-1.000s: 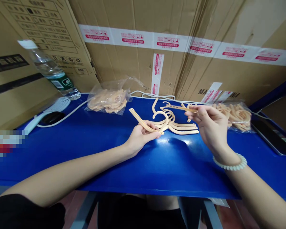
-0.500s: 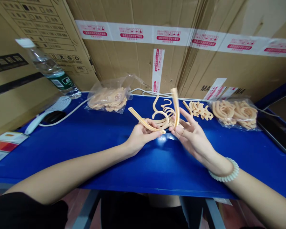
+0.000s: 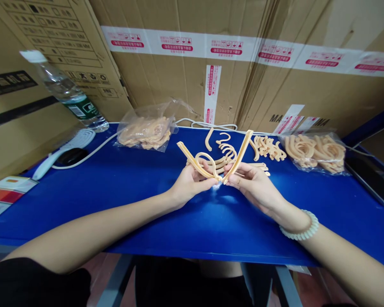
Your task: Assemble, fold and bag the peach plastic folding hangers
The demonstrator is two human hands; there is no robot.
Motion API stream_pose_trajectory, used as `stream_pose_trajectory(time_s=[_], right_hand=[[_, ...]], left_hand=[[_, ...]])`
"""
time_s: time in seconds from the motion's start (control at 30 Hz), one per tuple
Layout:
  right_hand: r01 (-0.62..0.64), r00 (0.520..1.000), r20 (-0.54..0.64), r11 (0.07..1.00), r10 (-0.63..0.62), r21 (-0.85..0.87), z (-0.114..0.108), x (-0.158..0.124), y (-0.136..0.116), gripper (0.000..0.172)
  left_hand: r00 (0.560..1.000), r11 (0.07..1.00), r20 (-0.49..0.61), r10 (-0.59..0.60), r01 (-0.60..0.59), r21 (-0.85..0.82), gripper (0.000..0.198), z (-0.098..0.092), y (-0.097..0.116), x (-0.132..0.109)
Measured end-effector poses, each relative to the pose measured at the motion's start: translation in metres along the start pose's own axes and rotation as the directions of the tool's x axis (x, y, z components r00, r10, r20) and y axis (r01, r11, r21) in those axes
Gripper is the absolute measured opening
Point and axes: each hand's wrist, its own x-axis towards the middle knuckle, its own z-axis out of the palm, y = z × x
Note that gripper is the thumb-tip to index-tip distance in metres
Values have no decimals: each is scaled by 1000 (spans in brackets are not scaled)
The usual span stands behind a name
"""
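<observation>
My left hand (image 3: 186,187) is closed on a beige plastic hanger arm (image 3: 186,153), whose free end slants up to the left. A curved beige hook (image 3: 213,162) rises from the same grip. Between the thumb and fingers of my right hand (image 3: 257,187) is a second hanger arm (image 3: 242,150), grooved and slanting up to the right. The lower ends of both arms meet or nearly meet between my fingertips; whether they are joined I cannot tell. Just behind my hands lie several loose hooks (image 3: 228,150) and a curved hanger arm (image 3: 209,140).
Small beige parts (image 3: 270,147) are piled at the back right, beside a bag of curved pieces (image 3: 316,151) and a phone (image 3: 371,179). Toward the left are another bag (image 3: 144,132), a water bottle (image 3: 80,102) and a hairbrush (image 3: 64,149). Cardboard boxes (image 3: 166,81) wall the back.
My right hand has tilted its hanger arm to the right and brought its lower end down to the piece in my left hand. The hook has shifted left and turned slightly.
</observation>
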Motion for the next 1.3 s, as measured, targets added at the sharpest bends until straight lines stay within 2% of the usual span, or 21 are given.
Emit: stream_pose_trajectory(time_s=[0.17,0.27,0.37,0.7,0.8,0.97,1.13,1.23,1.3], right_hand=[[12,1000,-20,999,-13,-46,-1,1,-1,30],[-2,1000,7,999,2,-46,-1,0,-2,32],[-15,998,52,998,19,-65,-1,-1,-3,30],[71,996,59,986,-62,-150,-1,0,-4,24],[91,996,32,978,-86,-190,1,-2,-3,26],[33,998,62,989,-25,-146,9,-5,3,28],[160,986,-21,976,-165,-150,6,-2,2,32],[147,986,-55,981,-155,-128,-1,1,-1,31],[128,991,-21,982,-132,-139,-2,2,-2,31]], left_hand=[[998,996,56,27,-31,84,44,4,6,-1],[997,991,77,13,-23,131,41,4,5,-2],[999,989,54,0,-8,146,40,3,4,-3],[997,994,-53,-57,61,91,46,-1,0,-4],[999,994,-32,-25,28,107,44,-2,1,-3],[994,976,42,96,-102,190,33,-2,6,-1],[994,978,27,102,-105,182,31,-6,4,3],[992,979,61,112,-121,162,31,-7,3,3],[989,983,104,106,-120,139,32,-6,4,2]])
